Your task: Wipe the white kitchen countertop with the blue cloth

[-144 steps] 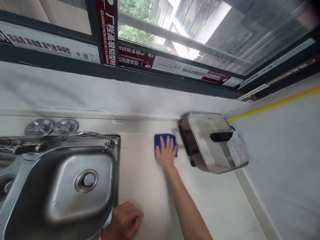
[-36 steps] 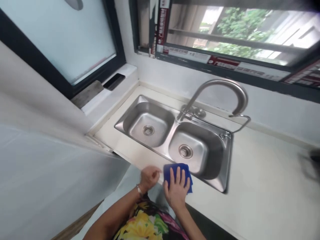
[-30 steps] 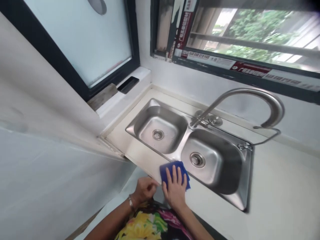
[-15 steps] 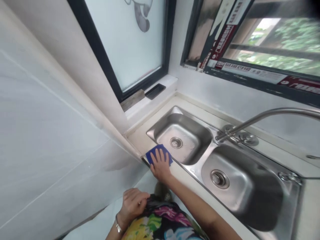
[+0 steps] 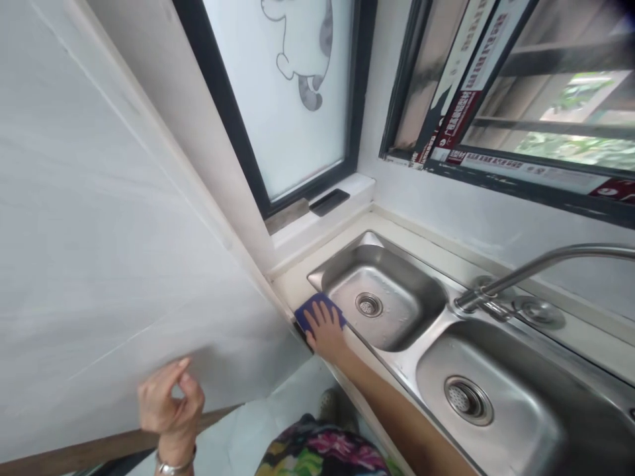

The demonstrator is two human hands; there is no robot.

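My right hand (image 5: 325, 330) lies flat on a folded blue cloth (image 5: 308, 308), fingers spread. It presses the cloth against the narrow front strip of the pale countertop (image 5: 290, 285), beside the smaller sink basin. Part of the cloth is covered by the fingers. My left hand (image 5: 169, 400) hangs in the air at the lower left, in front of the white wall panel. Its fingers are curled, thumb and index tip close together around a small gap, with nothing in them. A metal bracelet (image 5: 173, 468) circles that wrist.
The steel double sink has a left basin (image 5: 397, 330) and a larger right basin (image 5: 496, 370). A curved faucet (image 5: 536, 263) rises behind them. A black tray (image 5: 329, 202) sits on the window ledge. The white wall panel (image 5: 163, 258) stands close on the left.
My left hand has moved left, away from my body, towards the wall panel. My right hand stays on the cloth at the counter's front corner. The camera view has shifted.
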